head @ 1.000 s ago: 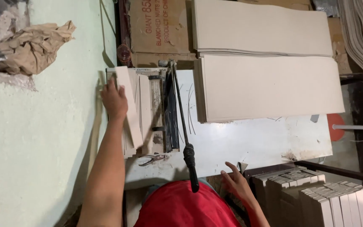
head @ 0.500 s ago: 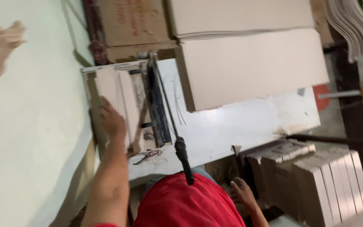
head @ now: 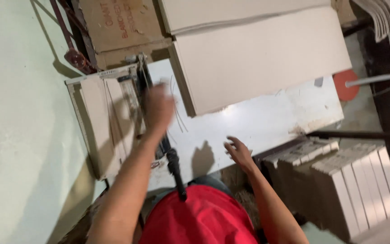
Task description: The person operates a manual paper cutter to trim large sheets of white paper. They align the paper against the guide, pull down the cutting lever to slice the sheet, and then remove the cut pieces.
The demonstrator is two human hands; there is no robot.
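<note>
Head view: left hand (head: pixel 159 108) blurred over the black lever-arm paper cutter (head: pixel 134 108), grip unreadable; right hand (head: pixel 239 151) spread loose, empty, above the white counter (head: pixel 258 126).

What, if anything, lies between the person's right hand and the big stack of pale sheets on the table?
Nothing visible. The right hand hovers open over bare white table, and only that bare surface separates it from the near edge of the stack of pale sheets. The left hand, blurred, is over the paper cutter.
</note>
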